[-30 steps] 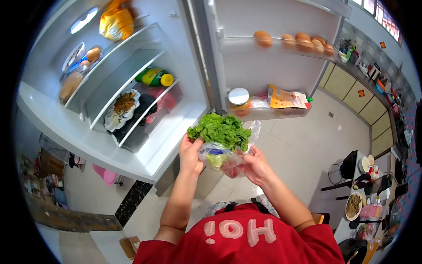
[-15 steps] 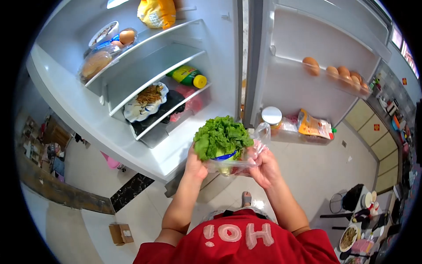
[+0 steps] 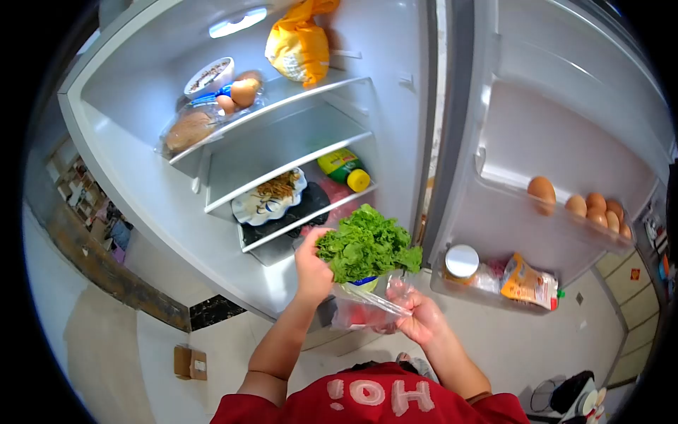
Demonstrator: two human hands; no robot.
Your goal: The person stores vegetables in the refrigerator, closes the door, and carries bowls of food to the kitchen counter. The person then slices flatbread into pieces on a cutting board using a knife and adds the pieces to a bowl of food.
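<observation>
Over by the open fridge (image 3: 397,127), the lettuce (image 3: 367,244) is mid-frame; the left hand (image 3: 314,267) has its fingers around the leaves' left side; the right hand (image 3: 422,318) pinches the clear bag (image 3: 351,312) below.

Pale floor (image 3: 508,346), cream cabinets (image 3: 638,302) (far right), whitish wall (image 3: 157,353)

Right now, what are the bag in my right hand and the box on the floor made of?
The bag: thin, glossy plastic, probably; it looks see-through, with shiny creases. The box: likely matte cardboard; it is dull brown with open flaps.
</observation>
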